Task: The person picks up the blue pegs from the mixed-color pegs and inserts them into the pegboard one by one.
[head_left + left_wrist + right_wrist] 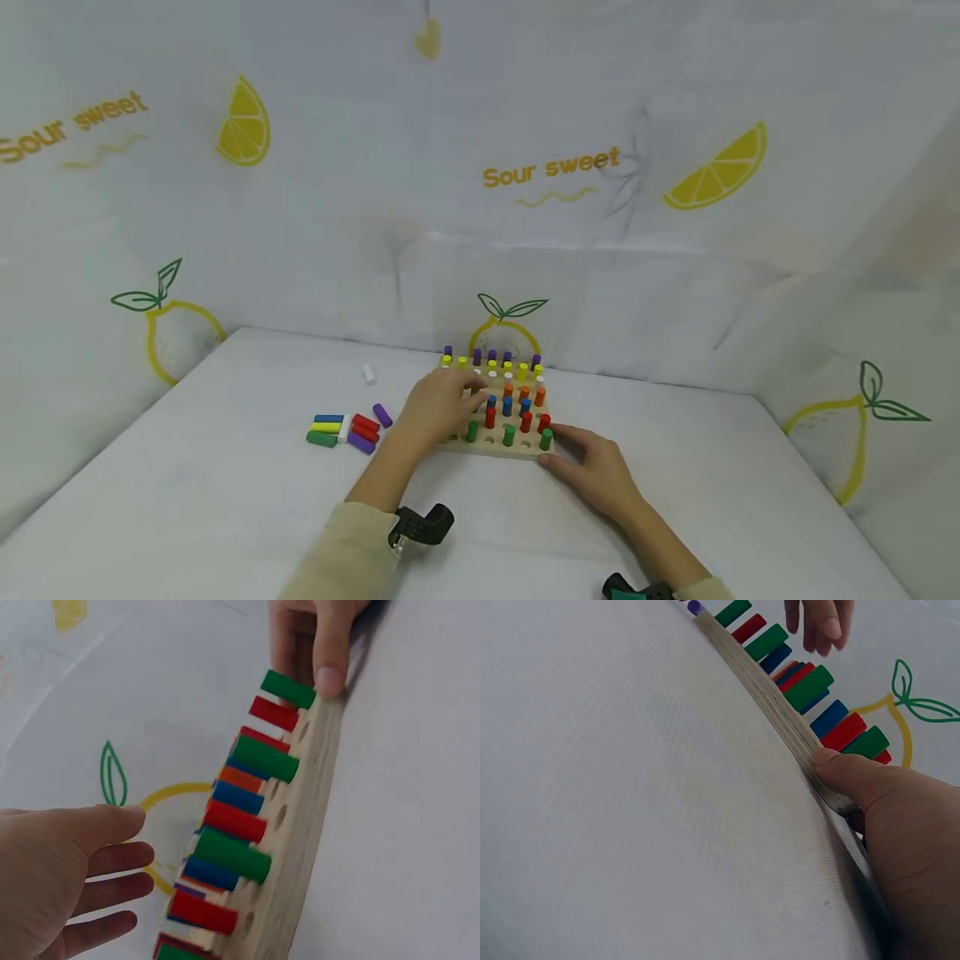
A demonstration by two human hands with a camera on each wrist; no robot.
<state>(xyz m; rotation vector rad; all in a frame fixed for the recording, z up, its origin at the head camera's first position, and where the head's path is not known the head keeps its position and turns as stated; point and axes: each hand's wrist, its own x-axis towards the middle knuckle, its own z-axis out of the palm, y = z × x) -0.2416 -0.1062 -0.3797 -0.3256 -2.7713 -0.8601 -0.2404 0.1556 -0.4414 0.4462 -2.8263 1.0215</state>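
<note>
A wooden pegboard point(495, 448) stands on the white table with coloured pegs upright in rows: green point(509, 435) nearest, then red, blue, orange, white, yellow and purple point(477, 357) farthest. Over its left part hovers my left hand point(438, 408), hiding some pegs and holes. In the left wrist view that hand point(52, 877) has loosely extended fingers and holds nothing. My right hand point(600, 475) grips the board's near right corner. The right wrist view shows its thumb point(847, 769) pressed on the board's near edge; its other fingers are mostly hidden. Some holes in the near rows are bare.
Left of the board lies a group of loose pegs, among them a green peg point(322, 439), red peg point(366, 422) and purple peg point(362, 442). Another purple peg point(382, 415) lies beside them, and a white peg point(368, 374) farther back. A printed cloth wall point(337, 250) rises behind.
</note>
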